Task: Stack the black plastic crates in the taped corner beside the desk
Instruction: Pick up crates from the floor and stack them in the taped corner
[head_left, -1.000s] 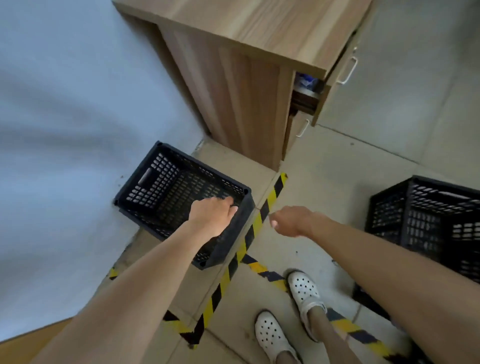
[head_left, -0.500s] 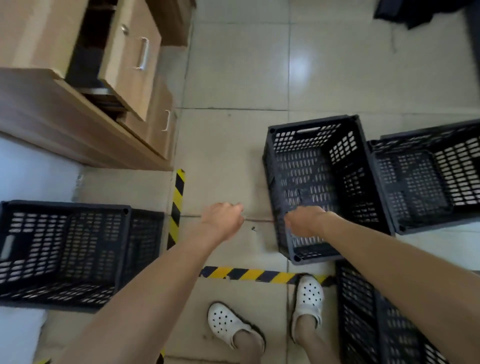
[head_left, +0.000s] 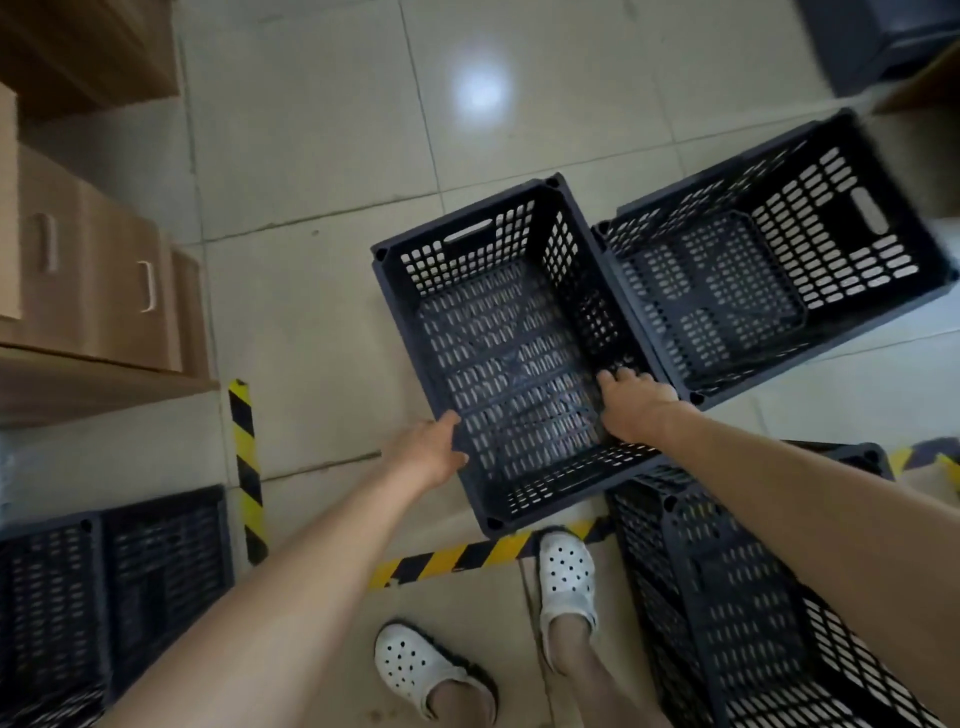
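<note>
- The middle crate (head_left: 511, 353) sits on the floor, outside the yellow-black tape (head_left: 244, 467), its long axis running away from the person
- Left hand (head_left: 428, 457) grasps the left rim, right hand (head_left: 636, 405) the right rim
- The crate already in the corner (head_left: 109, 597) lies to the person's left, so the lift should swing that way

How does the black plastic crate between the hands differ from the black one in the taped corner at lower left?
The black slotted plastic crate between the hands lies outside the yellow-black floor tape, fully in view; the black slotted plastic crate in the taped corner sits inside it, cut off by the frame edge. The left hand and right hand are at the first crate's walls; nothing touches the corner crate. Both look empty and open-topped.
</note>
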